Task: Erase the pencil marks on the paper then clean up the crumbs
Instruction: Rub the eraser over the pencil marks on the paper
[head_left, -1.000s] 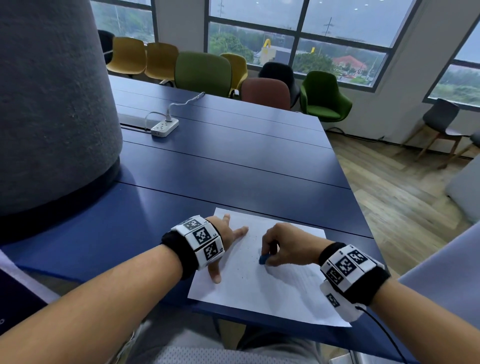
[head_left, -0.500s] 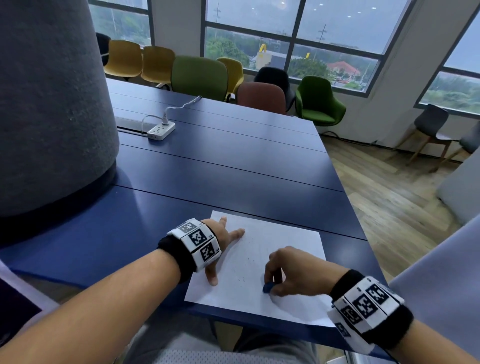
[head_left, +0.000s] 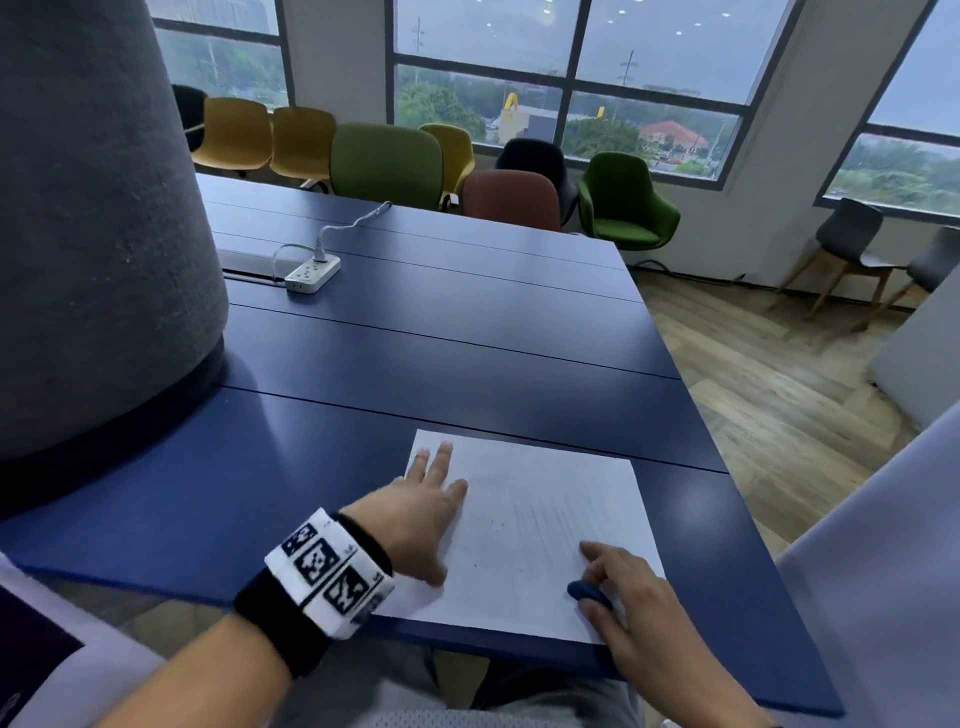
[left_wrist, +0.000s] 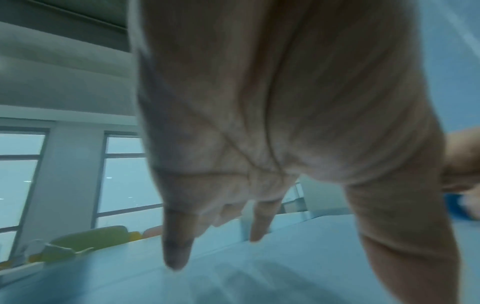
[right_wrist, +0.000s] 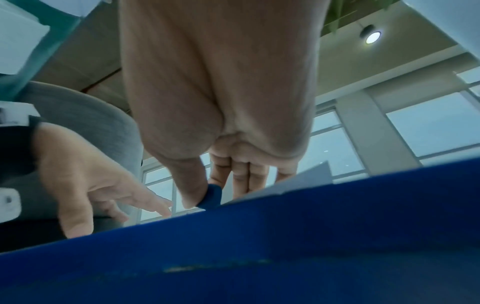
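Observation:
A white sheet of paper (head_left: 540, 499) with faint pencil lines and dark crumbs lies near the front edge of the blue table (head_left: 467, 343). My left hand (head_left: 431, 499) lies flat with straight fingers on the paper's left side and holds it down. My right hand (head_left: 618, 597) pinches a small blue eraser (head_left: 587, 592) between thumb and fingers at the paper's near right corner. The right wrist view shows the eraser (right_wrist: 211, 195) under the thumb, right at the table's edge (right_wrist: 259, 236). In the left wrist view the left hand's fingers (left_wrist: 176, 242) touch the paper.
A thick grey pillar (head_left: 93, 234) rises from the table on the left. A white power strip (head_left: 311, 273) with its cable lies at the far left of the table. Coloured chairs (head_left: 387, 161) line the far side. Wooden floor (head_left: 769, 395) lies to the right.
My right hand has pulled the eraser toward me, from the paper's middle to its near right corner. My left hand has slid farther up the paper's left side.

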